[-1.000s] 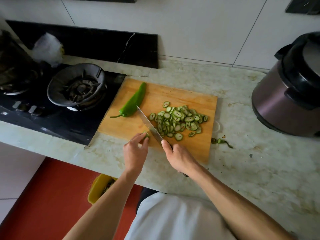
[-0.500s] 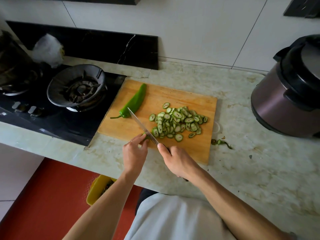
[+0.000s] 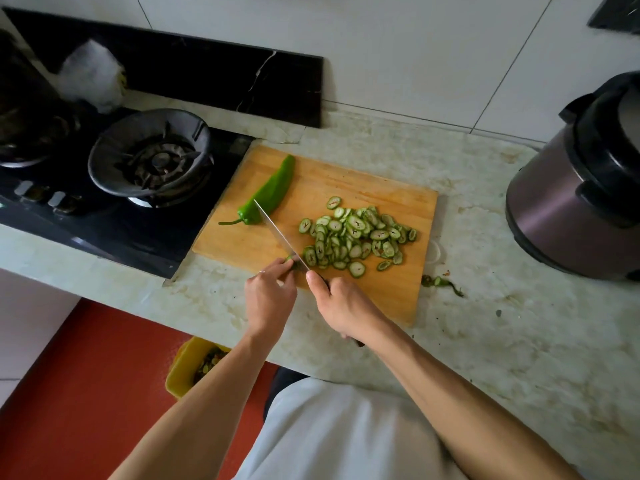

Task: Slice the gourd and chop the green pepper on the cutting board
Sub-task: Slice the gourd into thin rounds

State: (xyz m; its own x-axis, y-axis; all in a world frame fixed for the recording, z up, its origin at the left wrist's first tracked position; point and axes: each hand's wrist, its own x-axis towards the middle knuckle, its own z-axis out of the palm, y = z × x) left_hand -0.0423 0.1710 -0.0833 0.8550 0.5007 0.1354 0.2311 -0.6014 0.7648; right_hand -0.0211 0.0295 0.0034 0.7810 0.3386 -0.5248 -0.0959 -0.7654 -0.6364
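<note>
We see a bright green pepper [image 3: 273, 192] on a honey-orange board [image 3: 381, 188], beside pale slices [image 3: 356, 237] with dark green rims. The bench [image 3: 519, 341] is mottled cream-green marble, the hob [image 3: 114, 233] glossy black, the cooker [image 3: 561, 209] purple-brown, the floor [image 3: 86, 393] red, the bin [image 3: 180, 372] yellow.

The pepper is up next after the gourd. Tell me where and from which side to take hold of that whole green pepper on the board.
Grip the green pepper around its thick shoulder just above the stem, coming in with the left hand from the stove side. It lies flat and slanted on the cutting board, stem toward the person, tip tapering away; the knife blade crosses its right side, so that side is probably the worse approach.
</note>
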